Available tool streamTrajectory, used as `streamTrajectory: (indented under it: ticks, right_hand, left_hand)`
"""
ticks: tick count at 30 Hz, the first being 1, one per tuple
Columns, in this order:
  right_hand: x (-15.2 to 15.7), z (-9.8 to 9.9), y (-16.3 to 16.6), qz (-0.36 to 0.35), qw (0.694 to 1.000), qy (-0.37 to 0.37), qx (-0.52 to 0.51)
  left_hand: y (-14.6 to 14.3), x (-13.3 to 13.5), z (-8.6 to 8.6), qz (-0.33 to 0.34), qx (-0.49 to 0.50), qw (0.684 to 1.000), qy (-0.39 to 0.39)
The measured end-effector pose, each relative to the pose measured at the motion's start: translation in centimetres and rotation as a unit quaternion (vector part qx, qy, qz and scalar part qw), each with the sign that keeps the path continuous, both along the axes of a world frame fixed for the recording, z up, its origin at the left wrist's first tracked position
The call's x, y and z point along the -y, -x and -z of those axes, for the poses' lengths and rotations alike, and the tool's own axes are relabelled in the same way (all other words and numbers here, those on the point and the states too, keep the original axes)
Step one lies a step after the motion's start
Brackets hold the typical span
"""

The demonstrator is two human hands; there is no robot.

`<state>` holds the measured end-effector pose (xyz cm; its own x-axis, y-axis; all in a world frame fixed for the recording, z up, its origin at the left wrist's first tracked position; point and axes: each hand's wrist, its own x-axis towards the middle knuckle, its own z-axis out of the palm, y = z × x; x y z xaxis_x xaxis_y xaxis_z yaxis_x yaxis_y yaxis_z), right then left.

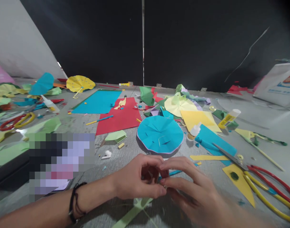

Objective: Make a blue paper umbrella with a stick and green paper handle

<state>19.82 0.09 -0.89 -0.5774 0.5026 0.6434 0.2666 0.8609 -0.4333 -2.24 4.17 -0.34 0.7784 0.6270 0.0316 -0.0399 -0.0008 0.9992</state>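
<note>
My left hand [140,177], a dark cord bracelet on its wrist, has its fingers curled and thumb pressed in. Fingertip to fingertip with it, my right hand [192,186] is also closed in a pinch. A scrap of blue shows between the fingers, but what they hold is too small and covered to name. Partly hidden behind my right hand is a thin blue stick [175,172]. Just beyond both hands lies a round, pleated blue paper disc [160,134] with a pale purple edge. A light green paper strip [132,215] lies below my hands.
Red-and-yellow-handled scissors [261,180] rest at right, near a small white glue bottle [194,132] and a glue stick [229,118]. Red paper [121,115], a blue sheet [97,101] and a yellow pleated disc [80,83] lie farther back. More scissors [17,122] are at left.
</note>
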Motion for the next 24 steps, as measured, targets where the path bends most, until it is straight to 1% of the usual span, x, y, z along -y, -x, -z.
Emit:
streamTrajectory:
  ticks: [8, 11, 12, 13, 14, 15, 16, 17, 18, 20, 21, 22, 24]
  right_hand:
    - [0.2, -0.2, -0.1, -0.007, 0.999, 0.020, 0.030]
    - [0.4, -0.8, -0.2, -0.004, 0.999, 0.006, 0.033]
    - [0.2, -1.1, -0.4, 0.009, 0.999, -0.008, 0.030]
    - [-0.3, -1.4, -0.8, 0.030, 0.999, -0.024, 0.021]
    - [-0.9, -1.7, -1.3, 0.087, 0.995, -0.047, 0.001]
    - [-1.8, -1.9, -1.9, 0.172, 0.981, -0.076, -0.043]
    - [-3.0, -2.0, -2.7, 0.266, 0.954, -0.093, -0.105]
    - [-4.2, -1.9, -3.6, 0.351, 0.916, -0.099, -0.168]
    - [-5.5, -1.8, -4.5, 0.394, 0.894, -0.089, -0.191]
    - [-8.0, -1.1, -6.1, 0.468, 0.862, -0.025, -0.193]
    - [-8.9, -0.7, -6.8, 0.482, 0.856, 0.003, -0.188]
    - [-9.7, -0.3, -7.3, 0.488, 0.854, 0.030, -0.178]
    - [-10.6, 0.4, -8.0, 0.475, 0.863, 0.085, -0.152]
  left_hand:
    - [0.1, -0.2, 0.4, 0.017, 0.005, 1.000, 0.017]
    - [0.0, -0.2, 0.2, 0.004, 0.014, 0.999, 0.030]
    - [0.0, -0.2, 0.1, -0.005, 0.017, 0.999, 0.036]
    - [0.0, -0.2, 0.0, -0.012, 0.023, 0.999, 0.044]
    - [0.0, -0.1, -0.1, -0.017, 0.030, 0.998, 0.053]
    - [0.0, -0.1, -0.2, -0.018, 0.039, 0.997, 0.065]
    - [0.0, -0.1, -0.2, -0.016, 0.049, 0.996, 0.078]
    - [0.0, -0.1, -0.2, -0.010, 0.059, 0.994, 0.091]
    - [0.1, -0.1, -0.2, -0.004, 0.067, 0.992, 0.106]
    - [0.1, -0.2, -0.2, 0.002, 0.076, 0.988, 0.135]
    - [0.1, -0.2, -0.2, 0.002, 0.078, 0.986, 0.147]
    - [0.2, -0.2, -0.2, 0.003, 0.080, 0.984, 0.156]
    - [0.2, -0.2, -0.2, 0.008, 0.080, 0.982, 0.168]
